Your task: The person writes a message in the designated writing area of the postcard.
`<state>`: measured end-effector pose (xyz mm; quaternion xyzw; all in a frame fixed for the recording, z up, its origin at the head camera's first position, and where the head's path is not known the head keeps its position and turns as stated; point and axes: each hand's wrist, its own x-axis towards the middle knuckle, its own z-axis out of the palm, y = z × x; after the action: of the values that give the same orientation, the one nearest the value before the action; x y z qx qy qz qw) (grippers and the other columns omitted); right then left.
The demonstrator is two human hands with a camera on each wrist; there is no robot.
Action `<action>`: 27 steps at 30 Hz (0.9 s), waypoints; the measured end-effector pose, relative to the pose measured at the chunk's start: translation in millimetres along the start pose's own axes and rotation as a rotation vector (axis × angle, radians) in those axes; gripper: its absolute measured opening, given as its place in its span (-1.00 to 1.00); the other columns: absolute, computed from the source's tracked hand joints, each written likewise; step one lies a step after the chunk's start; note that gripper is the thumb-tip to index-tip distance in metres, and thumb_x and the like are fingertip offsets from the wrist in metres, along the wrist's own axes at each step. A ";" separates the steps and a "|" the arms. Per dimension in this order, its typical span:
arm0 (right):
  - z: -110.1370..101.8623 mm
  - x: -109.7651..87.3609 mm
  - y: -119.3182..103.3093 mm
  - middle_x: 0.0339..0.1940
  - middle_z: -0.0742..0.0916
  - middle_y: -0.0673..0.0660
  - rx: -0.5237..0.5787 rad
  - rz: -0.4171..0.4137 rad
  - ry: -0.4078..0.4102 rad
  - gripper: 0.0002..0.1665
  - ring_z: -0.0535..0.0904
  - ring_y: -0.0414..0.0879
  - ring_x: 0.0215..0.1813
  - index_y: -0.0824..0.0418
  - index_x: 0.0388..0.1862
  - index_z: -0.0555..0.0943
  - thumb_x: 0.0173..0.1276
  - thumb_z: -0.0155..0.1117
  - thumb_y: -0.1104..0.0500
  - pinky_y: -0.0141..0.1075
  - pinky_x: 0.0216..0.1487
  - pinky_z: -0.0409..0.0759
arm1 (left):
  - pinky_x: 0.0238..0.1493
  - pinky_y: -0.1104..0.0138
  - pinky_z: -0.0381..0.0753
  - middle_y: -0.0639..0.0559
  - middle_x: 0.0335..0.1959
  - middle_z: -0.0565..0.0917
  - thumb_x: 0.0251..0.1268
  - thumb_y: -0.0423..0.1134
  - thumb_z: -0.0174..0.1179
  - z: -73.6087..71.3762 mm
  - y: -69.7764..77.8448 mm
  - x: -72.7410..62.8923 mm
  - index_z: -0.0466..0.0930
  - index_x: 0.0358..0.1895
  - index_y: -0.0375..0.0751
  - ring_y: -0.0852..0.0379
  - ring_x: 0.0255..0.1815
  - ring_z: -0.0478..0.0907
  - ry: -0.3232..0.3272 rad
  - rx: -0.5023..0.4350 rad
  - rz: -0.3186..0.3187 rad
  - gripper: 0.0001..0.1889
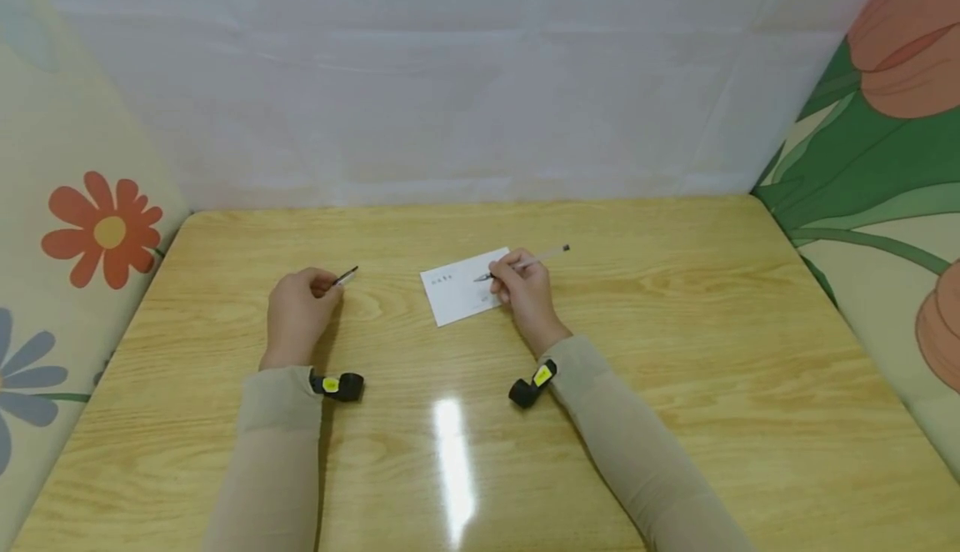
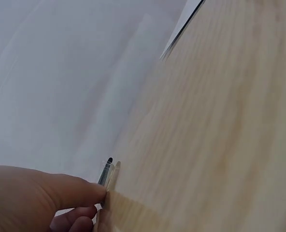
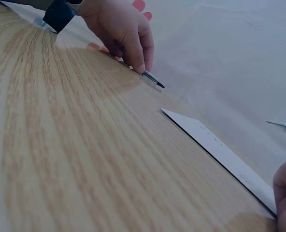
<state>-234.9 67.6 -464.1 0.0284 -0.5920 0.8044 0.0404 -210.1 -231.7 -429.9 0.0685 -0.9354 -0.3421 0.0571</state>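
My right hand [image 1: 527, 298] holds a clear-barrelled pen [image 1: 542, 257] in a writing grip, its tip just over a white card [image 1: 459, 292]. A short row of dark handwritten marks [image 1: 442, 279] runs along the card's upper left, with fainter marks near the right hand. Off to the left, my left hand [image 1: 302, 308] pinches a small pen cap [image 1: 347, 274] with a dark clip between thumb and fingers, low over the table. In the right wrist view the card [image 3: 215, 150] lies flat, and the pen's tip [image 3: 273, 123] points left, above it.
A glossy wood-grain table [image 1: 675, 352] spreads around both hands. Behind it hangs a white sheet [image 1: 450, 102]; flower-patterned panels [image 1: 108, 231] stand at both sides. Small black cameras [image 1: 348, 387] are strapped to both wrists.
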 end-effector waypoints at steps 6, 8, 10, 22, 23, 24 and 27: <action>0.0 -1.4 -1.6 -0.73 0.57 0.00 -0.002 0.005 -0.001 -0.76 0.31 -0.29 -0.72 0.17 -0.47 0.49 0.41 0.23 0.37 -0.49 -0.69 0.22 | -0.03 0.01 0.54 -0.35 -0.10 0.67 0.45 -0.34 0.19 -0.4 -0.2 -0.2 0.64 0.00 -0.48 -0.23 -0.09 0.59 0.022 0.005 0.015 -0.76; 0.1 -1.7 -2.0 -0.73 0.57 0.00 -0.006 0.004 -0.001 -0.75 0.31 -0.29 -0.72 0.17 -0.47 0.49 0.41 0.23 0.37 -0.49 -0.69 0.22 | -0.04 0.02 0.53 -0.35 -0.11 0.67 0.44 -0.34 0.19 -0.3 -0.5 0.1 0.64 0.00 -0.48 -0.23 -0.10 0.59 0.024 0.008 0.016 -0.76; 0.3 -1.9 -2.6 -0.73 0.57 -0.01 -0.007 0.003 -0.002 -0.76 0.31 -0.30 -0.72 0.17 -0.47 0.49 0.41 0.23 0.37 -0.49 -0.69 0.22 | -0.05 0.03 0.52 -0.34 -0.12 0.67 0.45 -0.33 0.19 0.0 -0.5 0.4 0.64 0.00 -0.47 -0.22 -0.10 0.58 0.025 0.010 0.014 -0.76; 1.2 -2.5 -3.3 -0.74 0.57 -0.02 -0.008 0.005 -0.004 -0.77 0.31 -0.32 -0.72 0.17 -0.46 0.50 0.40 0.22 0.37 -0.50 -0.70 0.22 | 0.04 -0.05 0.54 -0.37 -0.01 0.65 0.50 -0.28 0.14 -2.6 5.7 -1.4 0.61 0.07 -0.44 -0.27 0.01 0.57 0.010 -0.019 0.018 -0.72; 1.1 -2.4 -3.0 -0.74 0.57 -0.02 -0.007 0.005 -0.004 -0.77 0.31 -0.32 -0.72 0.16 -0.46 0.50 0.39 0.22 0.38 -0.50 -0.70 0.22 | 0.03 -0.03 0.54 -0.36 -0.01 0.65 0.51 -0.28 0.13 -2.8 6.5 -1.6 0.61 0.08 -0.44 -0.26 0.00 0.58 0.011 -0.024 0.017 -0.72; 1.2 -2.3 -2.9 -0.74 0.57 -0.03 -0.008 0.005 -0.003 -0.76 0.31 -0.32 -0.72 0.16 -0.46 0.50 0.39 0.23 0.38 -0.50 -0.70 0.22 | 0.01 -0.01 0.54 -0.35 -0.02 0.65 0.51 -0.28 0.12 -3.1 7.6 -2.1 0.60 0.08 -0.44 -0.25 -0.01 0.58 0.012 -0.030 0.016 -0.72; 1.4 -2.4 -2.8 -0.73 0.57 -0.02 -0.009 0.003 -0.004 -0.76 0.31 -0.31 -0.72 0.16 -0.47 0.50 0.39 0.22 0.38 -0.50 -0.70 0.22 | -0.02 0.05 0.52 -0.34 -0.05 0.66 0.52 -0.28 0.11 -3.7 10.0 -3.2 0.60 0.08 -0.43 -0.21 -0.03 0.58 0.020 -0.045 0.019 -0.72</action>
<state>-232.3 67.0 -461.2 0.0288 -0.5956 0.8019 0.0380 -207.2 -225.9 -420.8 0.0619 -0.9275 -0.3617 0.0710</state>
